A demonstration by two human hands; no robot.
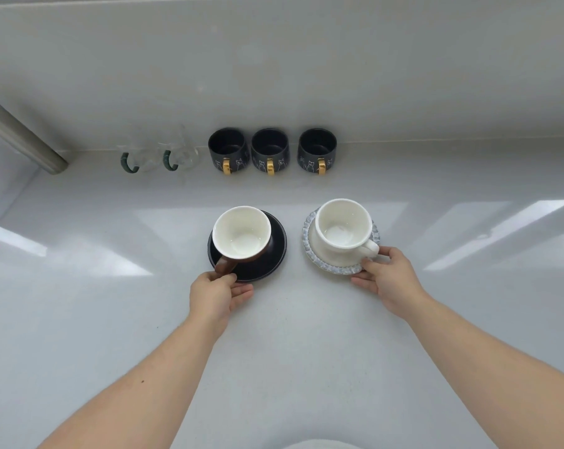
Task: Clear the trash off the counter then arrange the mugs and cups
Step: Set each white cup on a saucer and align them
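A brown cup with a white inside (pixel 241 233) stands on a black saucer (pixel 274 254) at the middle of the white counter. My left hand (pixel 217 291) holds the near edge of that saucer, thumb on top beside the cup's handle. To the right, a white cup (pixel 343 228) sits on a grey-rimmed saucer (pixel 309 222). My right hand (pixel 387 277) grips that saucer's near right edge, just under the cup's handle. Along the back wall stand three dark mugs with gold handles (pixel 269 150) and two clear glass cups with green handles (pixel 157 155).
A metal bar (pixel 21 137) slants in at the far left above a lower white surface (pixel 2 186). The wall (pixel 274 76) rises directly behind the row of mugs. No trash shows on the white counter (pixel 290 351).
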